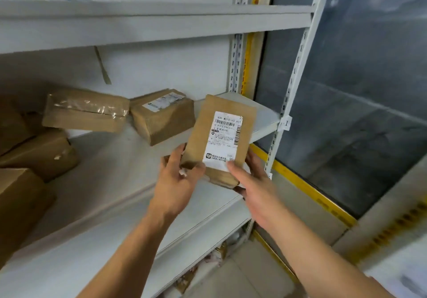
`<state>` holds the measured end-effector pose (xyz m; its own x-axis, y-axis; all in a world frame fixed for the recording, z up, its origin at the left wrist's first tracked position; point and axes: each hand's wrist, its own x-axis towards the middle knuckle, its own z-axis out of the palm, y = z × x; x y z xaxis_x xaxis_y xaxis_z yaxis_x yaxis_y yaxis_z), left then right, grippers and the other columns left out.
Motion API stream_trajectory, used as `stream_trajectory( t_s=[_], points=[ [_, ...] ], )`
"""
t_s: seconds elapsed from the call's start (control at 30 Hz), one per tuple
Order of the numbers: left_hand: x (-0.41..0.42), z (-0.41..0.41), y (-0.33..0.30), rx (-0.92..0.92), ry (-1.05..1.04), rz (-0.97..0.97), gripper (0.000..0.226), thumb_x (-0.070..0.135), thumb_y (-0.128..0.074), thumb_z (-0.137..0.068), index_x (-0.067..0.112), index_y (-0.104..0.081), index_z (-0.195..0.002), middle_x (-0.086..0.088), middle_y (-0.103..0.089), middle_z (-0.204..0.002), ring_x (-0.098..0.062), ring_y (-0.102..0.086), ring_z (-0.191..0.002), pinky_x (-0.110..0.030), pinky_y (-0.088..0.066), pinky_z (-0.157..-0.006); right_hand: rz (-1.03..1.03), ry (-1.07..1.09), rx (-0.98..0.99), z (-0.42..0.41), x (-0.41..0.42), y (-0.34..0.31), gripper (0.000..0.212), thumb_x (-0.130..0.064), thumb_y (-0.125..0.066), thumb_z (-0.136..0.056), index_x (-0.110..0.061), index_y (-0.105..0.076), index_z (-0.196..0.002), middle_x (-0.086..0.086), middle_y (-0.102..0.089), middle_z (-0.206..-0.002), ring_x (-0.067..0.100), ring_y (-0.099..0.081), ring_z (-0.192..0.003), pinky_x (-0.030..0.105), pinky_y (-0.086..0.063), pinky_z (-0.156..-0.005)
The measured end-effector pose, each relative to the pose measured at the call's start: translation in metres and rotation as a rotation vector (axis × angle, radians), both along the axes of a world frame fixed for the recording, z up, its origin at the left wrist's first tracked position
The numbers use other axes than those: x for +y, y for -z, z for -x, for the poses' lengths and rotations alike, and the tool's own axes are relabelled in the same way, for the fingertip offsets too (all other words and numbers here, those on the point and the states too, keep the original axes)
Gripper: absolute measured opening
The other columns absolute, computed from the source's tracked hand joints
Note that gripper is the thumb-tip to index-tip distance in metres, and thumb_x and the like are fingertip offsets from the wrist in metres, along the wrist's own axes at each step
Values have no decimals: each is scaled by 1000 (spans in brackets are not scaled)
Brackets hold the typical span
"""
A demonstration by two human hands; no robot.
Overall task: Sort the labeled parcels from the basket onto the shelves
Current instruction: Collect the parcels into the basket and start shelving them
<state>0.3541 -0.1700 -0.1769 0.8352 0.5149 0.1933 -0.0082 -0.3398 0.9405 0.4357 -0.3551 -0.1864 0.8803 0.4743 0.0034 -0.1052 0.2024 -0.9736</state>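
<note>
Both my arms reach forward over the shelf [111,182]. My left hand [178,182] curls round the lower left edge of the parcel [219,140], my right hand [254,182] cups its bottom right corner, thumb on the label [225,140]. Each grip holds the parcel tilted above the shelf's front edge, near two boxes [124,115].

To my right stands a glass partition [360,117] with a yellow-striped frame [300,183]; pale floor tiles [249,272] show below me.
</note>
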Motion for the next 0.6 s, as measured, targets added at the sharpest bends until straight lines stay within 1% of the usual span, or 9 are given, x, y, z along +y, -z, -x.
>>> stream_trajectory(
  t_s=[0.07, 0.13, 0.17, 0.23, 0.27, 0.33, 0.43, 0.5, 0.6],
  points=[
    [-26, -14, 5, 3, 79, -12, 51, 64, -62, -85, 60, -49, -134, 27, -48, -127, 12, -58, -109, -17, -46, -85, -48, 62, -16, -4, -37, 7, 74, -37, -87, -87, -52, -50, -149, -13, -68, -141, 12, -67, -128, 39, -58, -103],
    [-55, -29, 11, 11, 153, -28, 50, 55, -66, -94, 55, -50, -142, 23, -55, -134, 9, -59, -115, -22, -49, -92, -75, 124, -8, -5, -74, 13, 72, -28, -84, -90, -45, -50, -152, -7, -66, -146, 18, -64, -134, 36, -59, -101],
    [-70, -36, 15, 10, 198, -18, 53, 47, -69, -97, 52, -49, -146, 22, -58, -138, 5, -60, -119, -24, -50, -97, -66, 152, -11, -4, -93, 17, 71, -22, -80, -94, -41, -48, -154, -4, -63, -149, 21, -62, -137, 38, -57, -105],
    [-102, -49, 26, 26, 314, 42, 61, 34, -73, -98, 50, -47, -151, 30, -62, -136, 8, -63, -118, -15, -52, -97, -20, 225, -39, 0, -130, 27, 67, -14, -73, -100, -38, -46, -157, -2, -60, -153, 23, -58, -141, 44, -52, -112],
    [-119, -54, 33, 51, 373, 53, 64, 32, -74, -97, 50, -45, -152, 35, -62, -132, 12, -63, -113, -8, -51, -92, 5, 267, -45, 4, -149, 32, 65, -15, -71, -101, -39, -47, -156, -3, -60, -153, 22, -57, -142, 43, -51, -114],
    [-154, -61, 50, 111, 482, 36, 66, 35, -75, -96, 56, -43, -149, 40, -63, -125, 15, -63, -109, -5, -52, -87, 43, 348, -17, 14, -187, 46, 63, -22, -73, -101, -46, -48, -153, -6, -62, -151, 19, -58, -140, 43, -49, -115],
    [-206, -64, 83, 202, 624, 39, 64, 43, -74, -95, 70, -40, -142, 44, -62, -124, 14, -63, -110, -10, -54, -81, 102, 460, 53, 38, -242, 77, 66, -32, -75, -99, -52, -44, -154, -8, -64, -147, 19, -62, -136, 42, -52, -110],
    [-242, -64, 112, 265, 702, 10, 63, 47, -75, -94, 76, -39, -136, 48, -61, -119, 17, -62, -108, -17, -52, -85, 123, 545, 114, 58, -276, 104, 68, -30, -73, -101, -47, -41, -158, -4, -67, -145, 22, -64, -134, 43, -52, -110],
    [-298, -56, 163, 365, 816, 16, 63, 38, -79, -92, 59, -46, -142, 38, -68, -120, 12, -66, -109, -20, -52, -93, 126, 686, 246, 98, -324, 147, 68, -24, -72, -101, -43, -41, -159, 1, -70, -141, 25, -65, -132, 50, -46, -117]
  ],
)
